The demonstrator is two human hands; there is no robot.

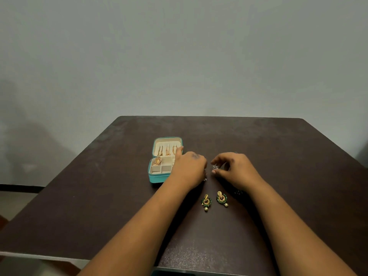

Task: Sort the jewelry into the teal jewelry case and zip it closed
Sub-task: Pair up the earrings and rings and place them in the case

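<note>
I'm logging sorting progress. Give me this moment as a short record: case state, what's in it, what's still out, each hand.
case: teal zip jewelry case, open, on dark brown table
in case: gold chains in lid; gold piece in one compartment
still out: two green-and-gold drop earrings near the person
left hand: at case's right edge
right hand: curled over small sparkly piece

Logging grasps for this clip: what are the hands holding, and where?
Right hand pinches a small silvery jewelry piece at its fingertips; grip point unclear. Left hand: cannot tell.
</note>
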